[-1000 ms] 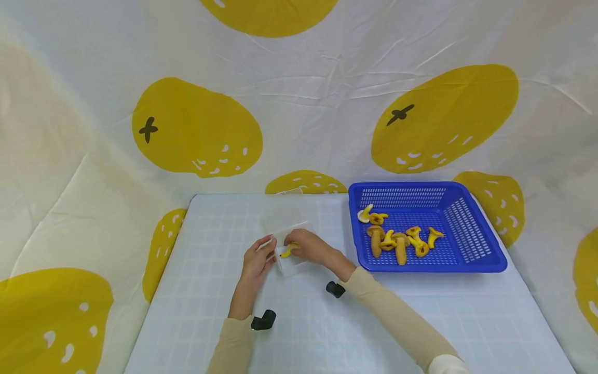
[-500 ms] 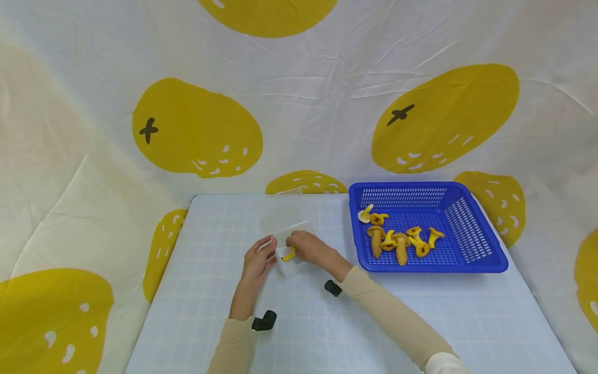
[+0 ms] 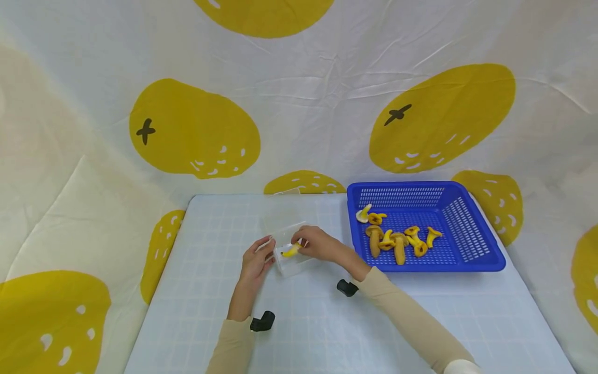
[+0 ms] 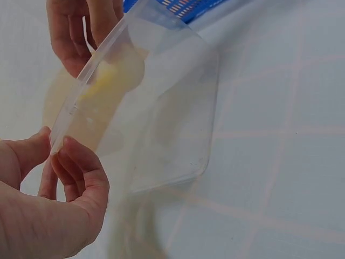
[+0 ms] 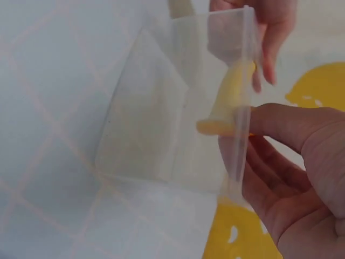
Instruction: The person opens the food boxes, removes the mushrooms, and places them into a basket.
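My left hand (image 3: 255, 259) pinches the rim of a clear plastic box (image 3: 295, 268) between thumb and fingers. The box is tilted, its open side facing up toward my right hand (image 3: 318, 243). That hand pinches a yellow chanterelle-like mushroom (image 3: 290, 251) by its cap end, inside the box's mouth. Through the see-through wall in the right wrist view, the mushroom (image 5: 225, 105) shows just within the rim, close to the right thumb. In the left wrist view the box (image 4: 180, 121) blurs the mushroom behind its wall.
A blue plastic basket (image 3: 430, 268) stands at the back right, holding several yellow chanterelle-like mushrooms (image 3: 433, 237) and brown-capped mushrooms (image 3: 375, 241). Behind the box lies another clear plastic piece (image 3: 280, 210). A checked cloth covers the table (image 3: 187, 301); a patterned curtain (image 3: 308, 104) hangs behind.
My right hand has shifted slightly right, and more of the yellow mushroom shows at the box's mouth. My left hand keeps its hold on the box.
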